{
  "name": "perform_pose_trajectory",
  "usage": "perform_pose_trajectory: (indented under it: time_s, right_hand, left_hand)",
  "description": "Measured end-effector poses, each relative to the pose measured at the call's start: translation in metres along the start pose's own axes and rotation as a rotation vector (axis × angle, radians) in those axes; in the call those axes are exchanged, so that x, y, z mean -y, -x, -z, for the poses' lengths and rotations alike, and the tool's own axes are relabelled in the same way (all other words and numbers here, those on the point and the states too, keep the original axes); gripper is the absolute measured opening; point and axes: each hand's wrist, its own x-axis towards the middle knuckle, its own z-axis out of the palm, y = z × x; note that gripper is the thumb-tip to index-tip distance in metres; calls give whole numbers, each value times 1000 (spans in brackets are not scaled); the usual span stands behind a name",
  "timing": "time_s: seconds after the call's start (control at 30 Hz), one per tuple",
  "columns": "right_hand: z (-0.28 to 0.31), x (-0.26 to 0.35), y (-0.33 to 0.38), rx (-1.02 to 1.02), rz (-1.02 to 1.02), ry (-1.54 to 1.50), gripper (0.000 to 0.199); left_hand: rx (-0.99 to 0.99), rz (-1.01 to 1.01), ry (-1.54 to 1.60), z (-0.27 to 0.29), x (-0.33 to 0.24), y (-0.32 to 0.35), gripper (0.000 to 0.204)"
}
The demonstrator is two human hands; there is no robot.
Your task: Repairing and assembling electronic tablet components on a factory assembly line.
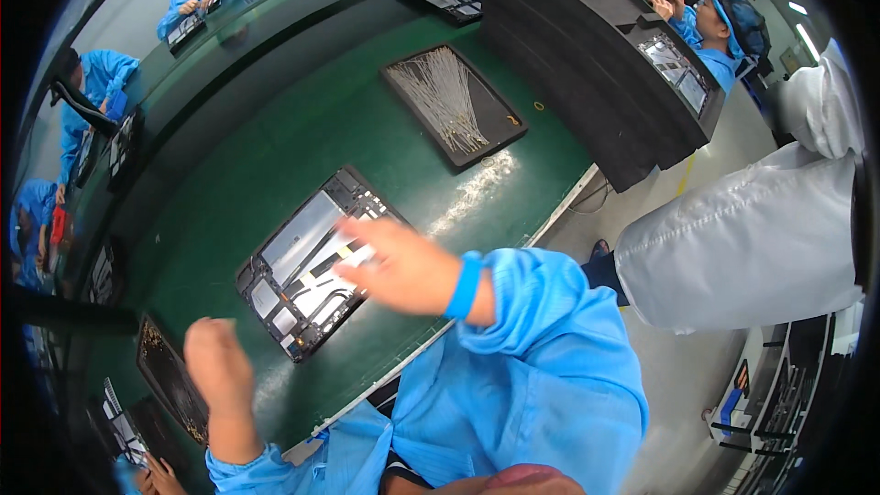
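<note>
An opened tablet (307,243) lies on the green work surface, its internal parts showing: a large silver battery plate, white pieces and dark cables. Over its right side hovers my right hand (403,266), blurred, a blue band at the wrist. Its thumb and fingers are apart, and I see nothing held between them. My left hand (218,367) is raised off the tablet's near-left corner, beside a dark tray of small parts (165,376). Motion smears its fingers, and whether anything is in them is hidden.
A black tray (500,133) of thin pale cables lies beyond the tablet. Black stepped racks (587,64) stand at the far right, with another opened device (674,69) on them. A dark conveyor (302,37) runs behind. Several co-workers in blue sit around; a white-clothed person (742,229) is at right.
</note>
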Motion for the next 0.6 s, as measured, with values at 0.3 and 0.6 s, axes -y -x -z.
perform_pose_trajectory:
  time_s: [0.3,0.6]
  right_hand:
    - [-9,2,24,612,61,-119,35]
    - [-10,2,31,706,-104,-145,34]
  left_hand:
    - [121,-215,246,11,-63,7,26]
    - [168,-130,236,15,-72,27,28]
